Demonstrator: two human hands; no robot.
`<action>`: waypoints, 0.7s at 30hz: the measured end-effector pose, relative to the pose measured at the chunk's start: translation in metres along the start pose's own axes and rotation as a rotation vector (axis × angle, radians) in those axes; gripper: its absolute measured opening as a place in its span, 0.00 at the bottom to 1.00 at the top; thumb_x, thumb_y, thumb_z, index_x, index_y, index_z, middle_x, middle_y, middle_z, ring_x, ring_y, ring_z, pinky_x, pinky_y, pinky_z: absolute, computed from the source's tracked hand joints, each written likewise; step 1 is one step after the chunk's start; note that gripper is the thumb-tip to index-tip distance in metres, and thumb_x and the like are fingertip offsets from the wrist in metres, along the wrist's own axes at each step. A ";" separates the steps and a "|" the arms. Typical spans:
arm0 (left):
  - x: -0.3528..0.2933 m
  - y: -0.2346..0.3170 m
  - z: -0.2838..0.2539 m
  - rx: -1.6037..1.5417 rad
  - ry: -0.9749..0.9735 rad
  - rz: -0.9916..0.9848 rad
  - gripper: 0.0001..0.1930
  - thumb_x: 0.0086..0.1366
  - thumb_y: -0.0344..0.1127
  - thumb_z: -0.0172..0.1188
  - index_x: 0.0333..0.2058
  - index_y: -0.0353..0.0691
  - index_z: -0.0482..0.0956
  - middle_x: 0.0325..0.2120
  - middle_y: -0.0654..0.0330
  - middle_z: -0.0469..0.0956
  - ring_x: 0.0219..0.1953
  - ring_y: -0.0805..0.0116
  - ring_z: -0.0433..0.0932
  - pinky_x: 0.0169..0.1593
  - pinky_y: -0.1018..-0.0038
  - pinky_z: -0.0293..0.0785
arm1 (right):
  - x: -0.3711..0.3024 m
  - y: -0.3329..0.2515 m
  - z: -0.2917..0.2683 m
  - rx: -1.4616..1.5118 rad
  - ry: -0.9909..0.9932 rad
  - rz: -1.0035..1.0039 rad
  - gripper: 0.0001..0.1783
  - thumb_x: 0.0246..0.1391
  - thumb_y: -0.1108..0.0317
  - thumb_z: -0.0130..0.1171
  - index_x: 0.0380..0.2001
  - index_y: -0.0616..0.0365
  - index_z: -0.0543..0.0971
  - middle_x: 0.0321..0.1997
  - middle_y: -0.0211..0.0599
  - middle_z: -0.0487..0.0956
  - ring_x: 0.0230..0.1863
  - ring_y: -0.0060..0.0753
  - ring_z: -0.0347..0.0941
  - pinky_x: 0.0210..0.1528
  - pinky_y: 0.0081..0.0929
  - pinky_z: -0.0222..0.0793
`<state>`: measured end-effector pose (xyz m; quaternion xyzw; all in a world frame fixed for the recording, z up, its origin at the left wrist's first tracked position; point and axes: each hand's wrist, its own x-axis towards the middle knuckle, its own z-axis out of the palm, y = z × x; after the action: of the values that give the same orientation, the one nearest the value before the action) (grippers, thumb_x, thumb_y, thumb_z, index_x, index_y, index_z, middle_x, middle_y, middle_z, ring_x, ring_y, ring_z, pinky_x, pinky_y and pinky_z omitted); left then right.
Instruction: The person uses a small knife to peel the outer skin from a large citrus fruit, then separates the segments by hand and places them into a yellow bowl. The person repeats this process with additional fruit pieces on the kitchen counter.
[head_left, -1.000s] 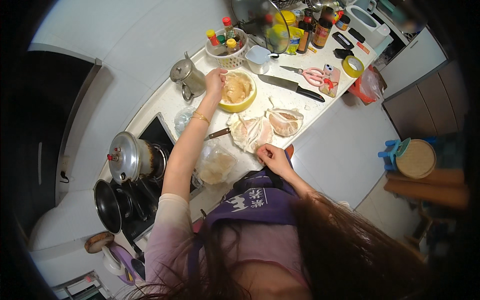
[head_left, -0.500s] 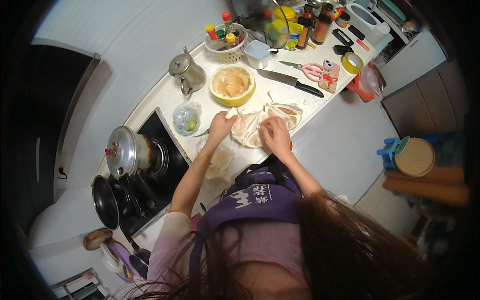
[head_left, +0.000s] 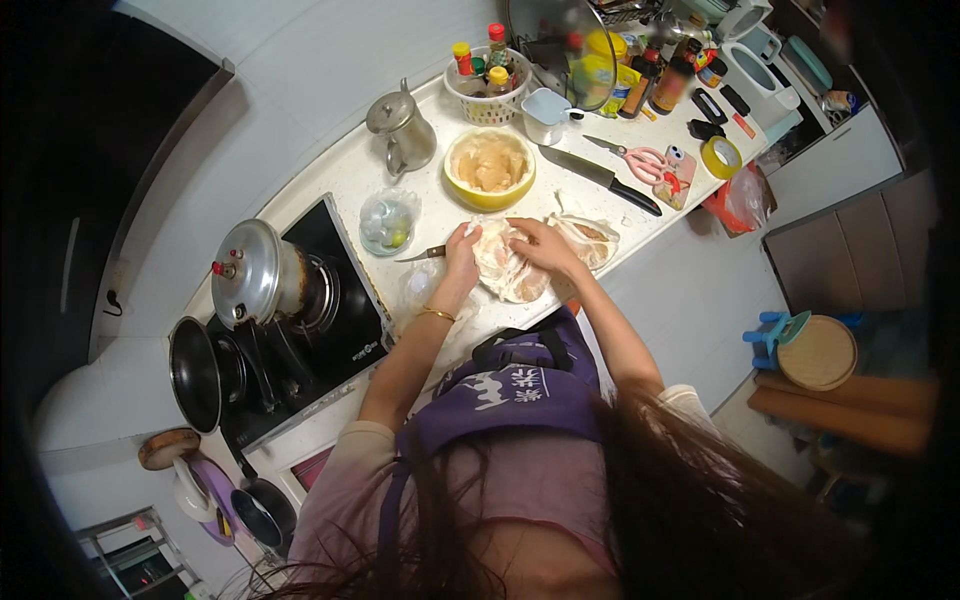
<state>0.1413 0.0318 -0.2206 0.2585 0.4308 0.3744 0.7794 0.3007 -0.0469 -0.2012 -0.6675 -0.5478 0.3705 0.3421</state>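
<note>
Both hands are at the bench (head_left: 335,187), down on a lump of peeled fruit (head_left: 505,270) that sits near its front edge, close to the person's purple apron (head_left: 520,400). The left hand (head_left: 462,262) has its grip closed on the fruit's left side, thumb and fingers curled against the white pith. The right hand (head_left: 543,245) comes over the other side with its fingers on top of the fruit; I can't tell from here whether that grip is pinching anything. A second piece of fruit (head_left: 590,240) lies just beyond the right hand, pith partly peeled back.

By the left hand is a small knife (head_left: 433,253) with a brown handle, and a crumpled clear bag (head_left: 415,292) lies near that wrist. Behind the fruit stands a round yellow bowl (head_left: 488,200), pale tan inside. A metal jug (head_left: 410,140) stands to its left, with a white basket (head_left: 487,108) of bottles behind. Over to the right lie a big black-handled knife (head_left: 600,177), pink scissors (head_left: 630,155) and a phone (head_left: 678,178). A lidded pot (head_left: 250,272) sits over on the black stove (head_left: 345,310).
</note>
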 end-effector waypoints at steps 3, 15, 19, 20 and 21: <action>0.007 -0.007 -0.011 -0.031 0.018 0.005 0.12 0.63 0.26 0.49 0.46 0.31 0.68 0.39 0.54 0.74 0.38 0.65 0.76 0.42 0.71 0.75 | -0.001 -0.002 0.007 -0.007 0.028 -0.018 0.26 0.47 0.58 0.58 0.51 0.56 0.73 0.44 0.44 0.77 0.38 0.37 0.73 0.42 0.29 0.69; 0.000 -0.015 -0.023 0.022 -0.015 0.142 0.08 0.64 0.28 0.46 0.40 0.34 0.71 0.35 0.59 0.74 0.37 0.69 0.74 0.43 0.75 0.71 | -0.005 0.014 0.028 0.015 0.186 0.124 0.22 0.43 0.59 0.63 0.42 0.60 0.78 0.32 0.40 0.80 0.30 0.25 0.73 0.34 0.24 0.69; -0.002 -0.029 -0.023 0.175 0.068 0.368 0.06 0.65 0.27 0.47 0.38 0.34 0.71 0.33 0.62 0.73 0.35 0.75 0.71 0.40 0.79 0.69 | -0.011 0.014 0.031 0.069 0.188 0.186 0.22 0.42 0.54 0.62 0.39 0.56 0.80 0.37 0.49 0.79 0.37 0.42 0.76 0.41 0.31 0.70; -0.002 -0.031 -0.023 0.178 0.088 0.406 0.06 0.65 0.27 0.47 0.38 0.34 0.71 0.33 0.62 0.73 0.34 0.76 0.71 0.39 0.79 0.68 | -0.012 0.019 0.033 0.072 0.207 0.162 0.21 0.43 0.55 0.63 0.39 0.57 0.80 0.33 0.45 0.79 0.32 0.35 0.74 0.36 0.28 0.68; -0.002 -0.033 -0.023 0.148 0.110 0.390 0.05 0.65 0.27 0.46 0.37 0.34 0.71 0.32 0.63 0.73 0.34 0.75 0.71 0.40 0.78 0.68 | -0.012 0.026 0.037 0.074 0.227 0.139 0.21 0.45 0.56 0.63 0.39 0.58 0.80 0.30 0.41 0.79 0.27 0.27 0.71 0.31 0.24 0.66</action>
<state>0.1320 0.0127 -0.2549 0.3727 0.4407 0.4991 0.6463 0.2795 -0.0611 -0.2406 -0.7283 -0.4439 0.3356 0.3998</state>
